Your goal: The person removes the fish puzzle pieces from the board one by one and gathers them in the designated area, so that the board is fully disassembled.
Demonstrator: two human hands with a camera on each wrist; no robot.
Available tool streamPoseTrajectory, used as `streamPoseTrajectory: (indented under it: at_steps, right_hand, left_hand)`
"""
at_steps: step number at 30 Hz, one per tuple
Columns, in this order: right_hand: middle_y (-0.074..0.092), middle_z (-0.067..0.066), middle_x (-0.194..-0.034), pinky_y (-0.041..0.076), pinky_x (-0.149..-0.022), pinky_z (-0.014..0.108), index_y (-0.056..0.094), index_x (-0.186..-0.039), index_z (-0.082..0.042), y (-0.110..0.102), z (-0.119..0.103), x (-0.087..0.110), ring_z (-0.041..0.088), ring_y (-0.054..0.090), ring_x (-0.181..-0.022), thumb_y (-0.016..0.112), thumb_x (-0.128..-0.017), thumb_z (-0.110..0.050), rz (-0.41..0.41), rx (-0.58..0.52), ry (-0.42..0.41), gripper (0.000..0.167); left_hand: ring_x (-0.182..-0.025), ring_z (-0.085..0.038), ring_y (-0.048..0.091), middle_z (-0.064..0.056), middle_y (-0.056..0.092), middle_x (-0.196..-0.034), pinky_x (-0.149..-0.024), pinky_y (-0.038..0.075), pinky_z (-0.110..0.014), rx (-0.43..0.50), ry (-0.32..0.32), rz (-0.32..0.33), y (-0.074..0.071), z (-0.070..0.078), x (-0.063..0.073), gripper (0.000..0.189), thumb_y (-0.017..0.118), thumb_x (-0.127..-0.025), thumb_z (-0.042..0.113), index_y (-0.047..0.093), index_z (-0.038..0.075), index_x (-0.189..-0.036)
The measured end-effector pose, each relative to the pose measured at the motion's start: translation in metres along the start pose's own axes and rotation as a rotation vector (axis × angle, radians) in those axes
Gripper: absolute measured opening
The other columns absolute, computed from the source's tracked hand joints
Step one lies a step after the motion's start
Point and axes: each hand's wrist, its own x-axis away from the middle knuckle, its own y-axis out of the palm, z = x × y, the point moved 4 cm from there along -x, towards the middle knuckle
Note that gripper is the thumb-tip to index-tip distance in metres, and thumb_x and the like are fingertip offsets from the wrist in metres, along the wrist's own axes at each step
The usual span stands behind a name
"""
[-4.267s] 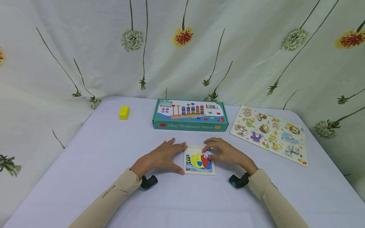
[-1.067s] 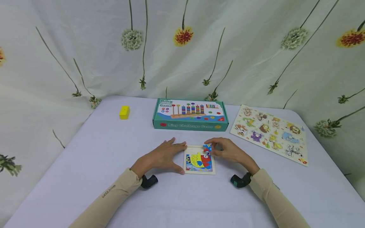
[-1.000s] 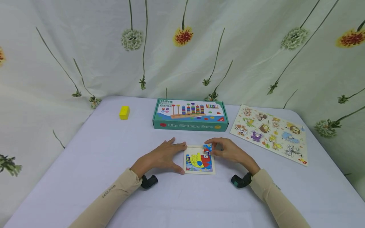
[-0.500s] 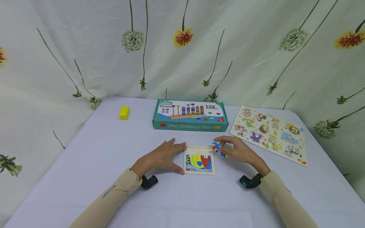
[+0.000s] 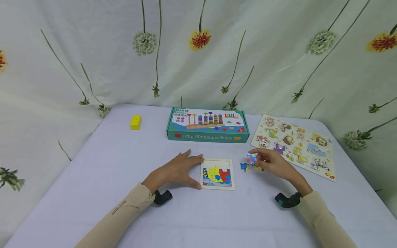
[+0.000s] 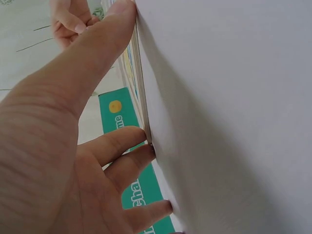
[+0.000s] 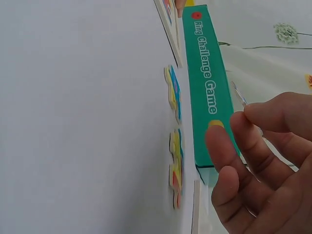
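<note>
A small puzzle tray (image 5: 217,188) with a fish picture lies flat on the table; its lower part holds pieces and its upper strip is bare. My left hand (image 5: 179,171) rests at the tray's left edge, fingers spread, thumb at the near corner and fingertips at the far one. Between thumb and fingers my right hand (image 5: 276,165) pinches a blue-and-red puzzle piece (image 5: 252,157), seen nearly edge-on in the right wrist view. Below it loose puzzle pieces lie on the table: a blue-and-yellow piece (image 5: 244,166) and other yellow-and-red pieces (image 7: 176,161), partly hidden in the head view.
A green Ring Challenge Game box (image 5: 207,137) stands behind the tray. An animal peg puzzle board (image 5: 305,164) lies at the right, close to my right hand. A yellow block (image 5: 135,122) sits at the back left of the white table (image 5: 186,217).
My right hand has lifted the puzzle piece out of the tray's upper right and carried it rightward, over the loose pieces. The left hand has stayed at the tray's edge.
</note>
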Motion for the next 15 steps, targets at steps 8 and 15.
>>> streamPoseTrajectory:
  at_steps: [8, 15]
  right_hand:
    - [0.054, 0.008, -0.083, 0.045, -0.062, 0.024, 0.057, -0.128, -0.004, -0.018, 0.016, 0.021, 0.022, 0.059, -0.074, 0.056, -0.093, -0.004, 0.027, -0.001, 0.049, 0.035]
    - [0.054, 0.008, -0.083, 0.046, -0.059, 0.025, 0.057, -0.127, -0.002, -0.027, 0.03, 0.036, 0.019, 0.056, -0.07, 0.056, -0.093, -0.004, 0.048, 0.001, 0.078, 0.034]
  left_hand:
    - [-0.148, -0.03, 0.008, 0.007, 0.032, -0.155, -0.118, 0.007, -0.053, -0.003, -0.002, 0.002, 0.001, -0.001, 0.0, 0.092, 0.081, -0.068, 0.051, 0.043, 0.022, -0.146]
    - [-0.147, -0.03, 0.009, 0.007, 0.033, -0.154, -0.117, 0.009, -0.054, -0.013, 0.002, 0.008, 0.001, -0.001, 0.0, 0.092, 0.081, -0.068, 0.052, 0.043, 0.022, -0.146]
